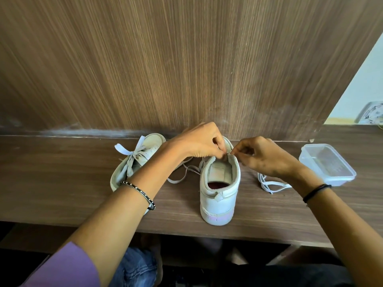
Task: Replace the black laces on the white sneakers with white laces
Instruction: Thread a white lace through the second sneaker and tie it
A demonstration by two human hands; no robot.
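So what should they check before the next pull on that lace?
1. Near sneaker upright on the table: ok.
2. Left hand steadies its top edge: ok.
3. Right hand pinches what looks like the white lace tip: ok.
4. Lace slack lies untangled: cannot tell, partly hidden.
5. Lacing rows even: cannot tell, hands cover them.
6. Other sneaker already laced white: ok.

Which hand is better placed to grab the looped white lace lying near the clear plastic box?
Right. The right hand hovers just above the looped white lace, on that side of the white sneaker; the left hand would have to cross it. Both pinch its tongue.
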